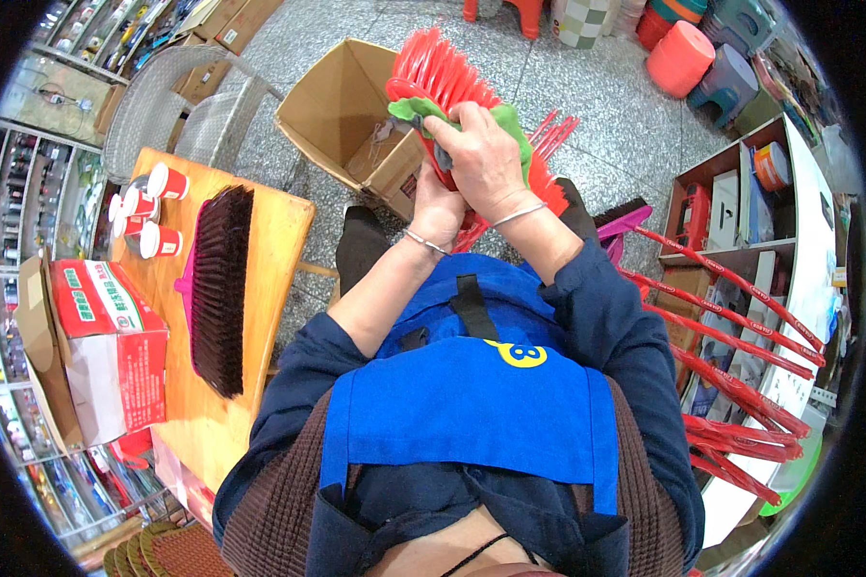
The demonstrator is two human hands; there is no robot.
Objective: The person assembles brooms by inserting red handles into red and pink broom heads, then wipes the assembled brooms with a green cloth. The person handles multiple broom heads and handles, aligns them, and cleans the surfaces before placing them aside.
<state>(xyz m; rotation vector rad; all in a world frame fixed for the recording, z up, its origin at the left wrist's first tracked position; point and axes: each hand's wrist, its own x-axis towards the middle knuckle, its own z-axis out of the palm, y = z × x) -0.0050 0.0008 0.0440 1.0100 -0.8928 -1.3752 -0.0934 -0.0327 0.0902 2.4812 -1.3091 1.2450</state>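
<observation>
In front of my body I hold a broom head with red bristles (443, 69), tilted with its bristles up and away from me. My left hand (437, 210) is closed around the lower part of its red base. My right hand (491, 162) grips a green and grey cloth (513, 130) and presses it over the broom head. The fingertips and the part of the base beneath the cloth are hidden. More red bristles (547, 183) show below, behind my right wrist.
An open cardboard box (327, 115) stands on the speckled floor. On the wooden table (269, 279) to my left are a dark-bristled broom head (223, 293), paper cups (162, 240) and a red carton (115, 337). Red broom handles (731, 337) lean across the right side, near a shelf (784, 216).
</observation>
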